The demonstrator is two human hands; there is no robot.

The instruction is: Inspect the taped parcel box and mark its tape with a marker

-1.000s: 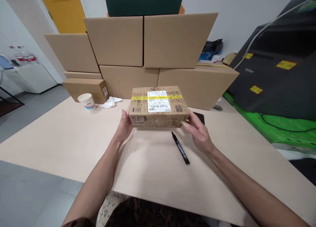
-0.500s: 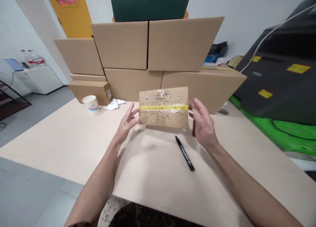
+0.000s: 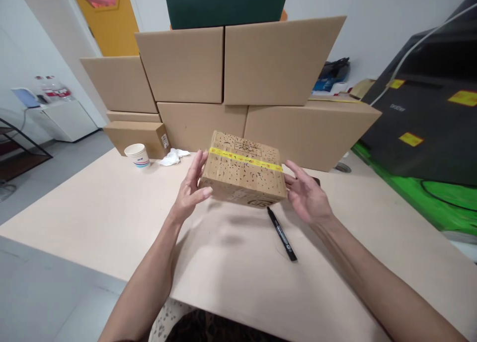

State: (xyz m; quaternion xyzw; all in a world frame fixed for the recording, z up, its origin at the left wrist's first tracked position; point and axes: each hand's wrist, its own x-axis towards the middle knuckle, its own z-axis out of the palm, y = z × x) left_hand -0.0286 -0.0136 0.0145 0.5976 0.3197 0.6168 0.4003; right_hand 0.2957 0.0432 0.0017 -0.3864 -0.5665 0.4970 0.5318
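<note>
Parcel [image 3: 244, 171] has swung round since half a sec ago: its taped face was nearly square-on to the cam, now it leans back and skews, w/ a long side showing along the bottom; R hand has dropped a bit too. It's up off the table [image 3: 112, 203], mid-view, shadow below. L hand [image 3: 192, 185] grips the L end, thumb over the near corner, fingers up the side; R hand [image 3: 307, 193] has the other end, fingers long, fairly straight, not wrapped. Fingertip pressure: can't tell. Main risk, I'd say, is a slip: hold's by the ends only, so if either hand eases off mid-turn, that end prob. drops. Black marker [image 3: 282, 235] lies close under the near R corner; a low corner could knock it & set it rolling. Pushed too far back, parcel might bump the big cartons [image 3: 313, 133]. Writing: side logo is upside down, looks like "SF"; stamped frame on top too small to read, ditto red marks on the yellow tape [image 3: 246, 159]. Paper cup [image 3: 137, 156] has blue print, illegible. Small carton [image 3: 136, 137] has a wht label, no text readable. Dark unit [image 3: 428, 116] at R seems to say "brother", blurry; its yellow stickers [image 3: 410, 139] can't be read.
</note>
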